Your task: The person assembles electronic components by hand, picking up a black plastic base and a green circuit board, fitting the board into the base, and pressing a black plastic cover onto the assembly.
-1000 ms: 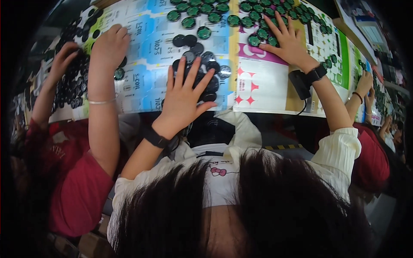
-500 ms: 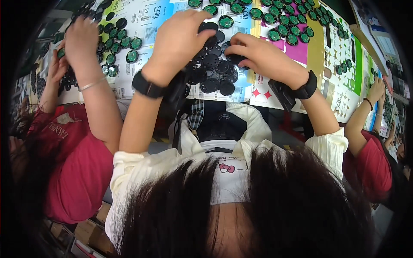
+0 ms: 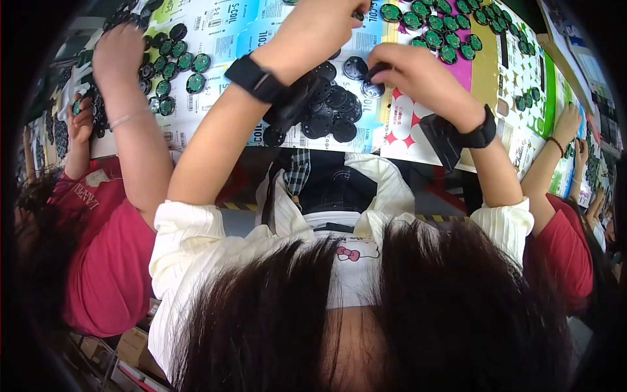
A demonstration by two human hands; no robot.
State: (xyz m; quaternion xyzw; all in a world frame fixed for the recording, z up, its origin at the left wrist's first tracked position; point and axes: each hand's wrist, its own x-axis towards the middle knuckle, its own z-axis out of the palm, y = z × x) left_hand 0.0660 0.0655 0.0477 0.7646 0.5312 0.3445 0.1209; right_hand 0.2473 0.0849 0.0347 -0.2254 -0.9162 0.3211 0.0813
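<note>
My left hand [image 3: 320,29] reaches to the top edge of the view, where its fingers are partly cut off. A small dark piece shows at its fingertips, too little to name. My right hand [image 3: 418,73] pinches a black plastic disc [image 3: 377,69] between thumb and fingers. Beside those fingers lie two more dark round pieces, one of them a black disc [image 3: 354,67] on the printed sheets. A loose pile of black discs [image 3: 336,111] with small holes sits near the table's front edge, partly behind my left wrist. Both my wrists carry black bands.
Round black housings with green circuit boards [image 3: 450,39] crowd the far right; another group [image 3: 171,62] lies to the left. Printed card sheets [image 3: 215,39] cover the table. A co-worker's arm [image 3: 124,85] works at the left; another co-worker's arm [image 3: 552,140] is at the right.
My left hand has moved up and right, away from the black pile. My right hand has shifted slightly right and up with a black disc. The left co-worker's hand has moved slightly.
</note>
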